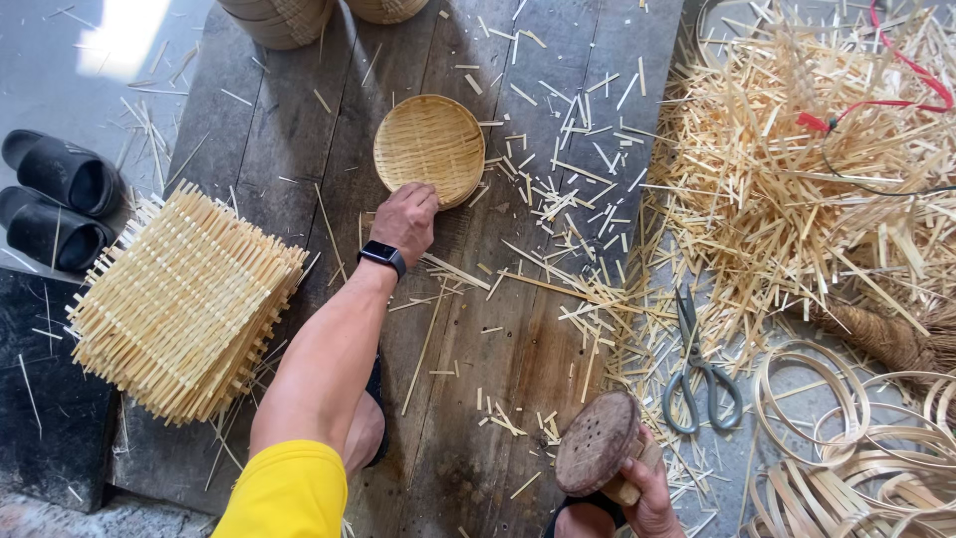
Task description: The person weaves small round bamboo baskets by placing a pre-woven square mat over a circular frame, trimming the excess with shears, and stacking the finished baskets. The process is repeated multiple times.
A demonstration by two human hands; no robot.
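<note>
Weathered plank floor point(299, 130) — sunlit concrete point(60, 80)

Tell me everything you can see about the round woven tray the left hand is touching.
The round woven tray is a shallow pale disc of bamboo-like strips with a bound rim. It lies flat on the dark plank surface, among scattered slivers. The left hand grips its near edge; nothing else touches it.

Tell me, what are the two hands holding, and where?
The left hand grips the near rim of the round woven bamboo tray. The right hand holds a round wooden mallet by its short handle.
</note>
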